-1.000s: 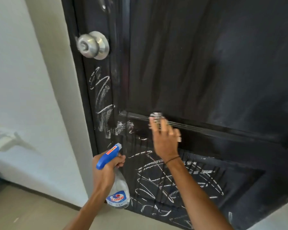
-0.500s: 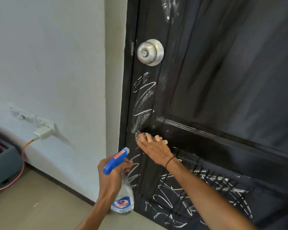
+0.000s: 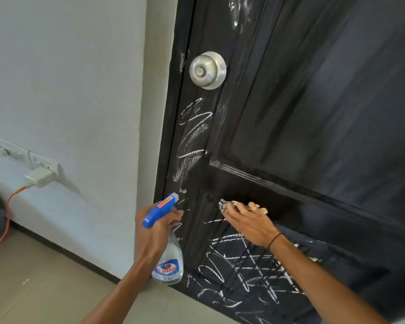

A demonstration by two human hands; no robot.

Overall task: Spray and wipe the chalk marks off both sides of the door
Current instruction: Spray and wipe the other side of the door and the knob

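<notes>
While the right hand (image 3: 248,224) presses a small crumpled patterned cloth (image 3: 227,204) flat-fingered against the black panelled wooden door (image 3: 313,113), just below the horizontal moulding, I see the left hand (image 3: 154,230) clenched around the neck of a clear plastic spray bottle with a blue trigger head (image 3: 160,212), held beside the door's latch edge. The cloth shows only past the fingertips; I cannot tell whether the fingers pinch it or merely push it. White chalk scribbles (image 3: 193,141) run down the stile beneath the round brushed-metal doorknob (image 3: 207,70), and denser chalk loops (image 3: 243,265) fill the lower panel under the right wrist. On the pale wall (image 3: 68,78) to the left, a white plug adapter (image 3: 41,176) sits in a socket strip, with an orange cable (image 3: 8,216) trailing toward the beige tiled floor (image 3: 45,288).
</notes>
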